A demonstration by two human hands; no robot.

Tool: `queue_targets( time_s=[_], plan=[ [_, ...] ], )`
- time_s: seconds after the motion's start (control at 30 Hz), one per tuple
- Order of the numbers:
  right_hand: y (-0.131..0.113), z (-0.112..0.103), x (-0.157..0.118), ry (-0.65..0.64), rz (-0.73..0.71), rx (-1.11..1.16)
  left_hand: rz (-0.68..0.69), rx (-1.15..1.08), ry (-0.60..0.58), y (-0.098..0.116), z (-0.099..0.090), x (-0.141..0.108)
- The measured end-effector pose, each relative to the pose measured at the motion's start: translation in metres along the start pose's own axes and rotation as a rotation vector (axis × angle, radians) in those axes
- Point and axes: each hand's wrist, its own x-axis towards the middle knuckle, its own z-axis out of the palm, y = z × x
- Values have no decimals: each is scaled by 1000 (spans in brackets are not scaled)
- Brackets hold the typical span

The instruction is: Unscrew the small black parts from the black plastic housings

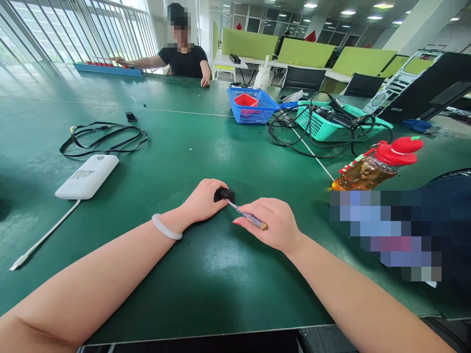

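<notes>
On the smooth, shiny green tabletop (221, 274), 2 bare hands work close together. The left hand (206, 200) has its fingers closed around the small black part with a blocky shape (225, 195), low over the surface. The right hand (275, 223) is closed in a pinch on the slim screwdriver with a transparent handle and a brownish end (253, 219); its thin metal shaft points to the black part and its tip meets it. At the left lies the white power bank with rounded corners (87, 177), near a loop of flat black cable (106, 149). Farther away are 2 plastic baskets with many holes: the blue basket (253, 115), with a red tray (246, 100) inside, and the turquoise basket (324, 130), with tangled black cords. At the right leans the clear bottle of amber liquid (368, 172), with a glossy red cap. Across the table, 1 person (187, 61) stretches an arm to the long blue tray (110, 70).
</notes>
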Motion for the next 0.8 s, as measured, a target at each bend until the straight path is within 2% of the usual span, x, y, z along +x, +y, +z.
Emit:
queue_targets(
  time_s=[0.2,0.4,0.53,0.8],
  plan=[
    [1,1,0,-27,10,-47,-2,-4,-2,1,-1,0],
    [0,0,1,5,41,41,1,-9,0,3,-2,0],
    [0,0,1,-34,-2,85,1,-6,7,2,-1,0],
    [0,1,1,-51,29,83,-7,-1,-3,2,-1,0]
  ],
)
